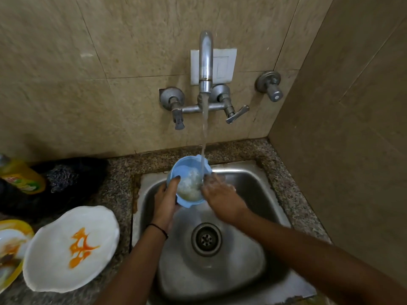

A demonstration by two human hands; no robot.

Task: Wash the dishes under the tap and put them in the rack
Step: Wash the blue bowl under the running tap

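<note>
A small blue plastic bowl (184,166) is held over the steel sink (253,190), foamy water inside it. My left hand (166,198) grips its left rim, thumb hooked inside. My right hand (222,198), wet and blurred, touches the bowl's right rim with its fingers at the inside. Water runs from the wall tap (206,62) straight into the bowl. A white wavy-edged plate (55,260) with an orange pattern lies on the counter to the left. No rack is in view.
A yellow-rimmed dirty plate (10,243) sits at the far left edge. A yellow dish soap bottle (22,176) lies by a dark scrubber (62,177) on the granite counter (119,194). The drain (206,238) is in the sink's middle. A tiled wall closes the right side.
</note>
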